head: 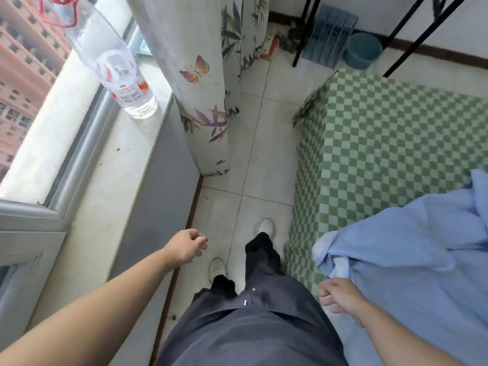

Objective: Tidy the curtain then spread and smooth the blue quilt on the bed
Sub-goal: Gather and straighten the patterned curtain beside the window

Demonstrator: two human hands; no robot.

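A pale curtain [203, 83] printed with butterflies and leaves hangs bunched beside the window, its hem near the floor. The bed [383, 143] on the right wears a green-and-white checked sheet. A light blue quilt [412, 249] lies crumpled on the bed's near part, one corner drooping over the edge. My left hand [186, 247] hangs over the floor by the wall, fingers loosely curled, holding nothing. My right hand [336, 293] hovers next to the quilt's drooping corner, fingers loosely curled, apart from the cloth.
A clear plastic bottle [116, 67] stands on the windowsill [111, 186] at left. A narrow tiled aisle [253, 143] runs between wall and bed, where my legs stand. A teal bucket [363, 50] and black metal frame legs [306, 30] sit at the far end.
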